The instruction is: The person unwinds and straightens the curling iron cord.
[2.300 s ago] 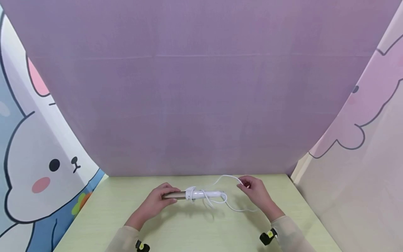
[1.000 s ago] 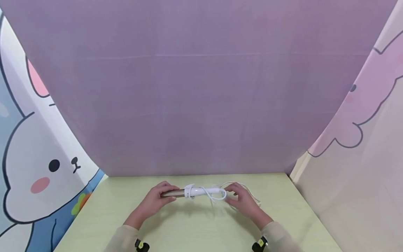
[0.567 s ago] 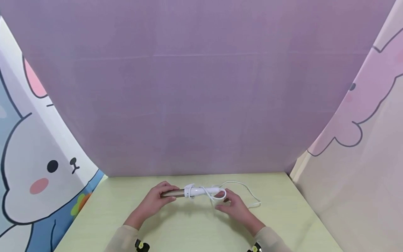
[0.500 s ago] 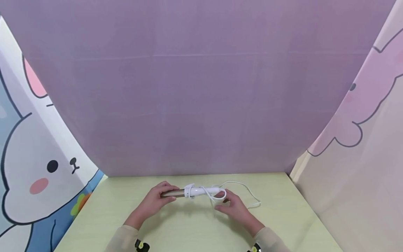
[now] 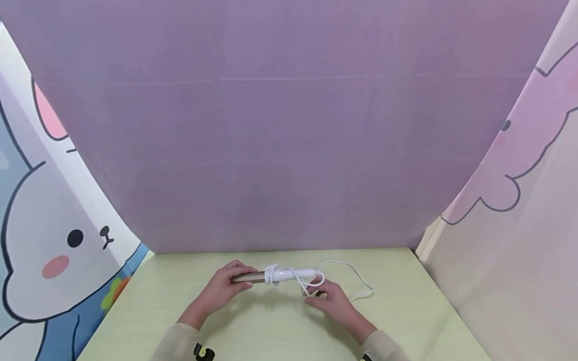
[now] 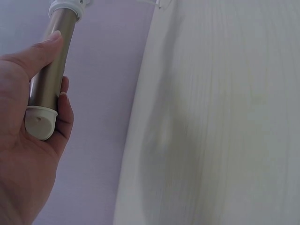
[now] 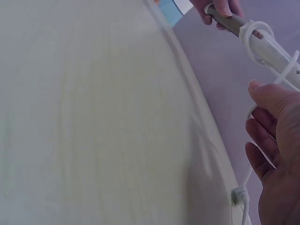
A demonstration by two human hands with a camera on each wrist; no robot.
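Shown: 1 curling wand (image 5: 281, 275), 1 white cord (image 5: 334, 260), 1 tbl. (image 5: 253, 331), 2 hands & 2 black wrist units (image 5: 205, 354). By the L hand (image 5: 220, 287), the gold-brown barrel (image 5: 250, 277) is grasped btwn thumb & fingers; by the R hand (image 5: 333, 301), a length of the cord is pinched just on the near side of the white handle (image 5: 307, 273). The wand is held nearly level above the tabletop, w/ a shadow cast below; the handle is wrapped by cord, turns too overlapped to be counted. The far tbl. edge is set just beyond the wand, along the purple wall (image 5: 289, 125); side edges are well apart from both hands, w/ bare tabletop seen to L, to R & btwn the forearms. A slack arc of cord, R of the handle, is given whole only in the head view. The barrel's pale end cap (image 6: 40, 123) is seen in the L wrist view, but is hidden by the hand in the head view. In the R wrist view, a small pale piece (image 7: 239, 196) is seen by the tbl. edge; type can't be told.
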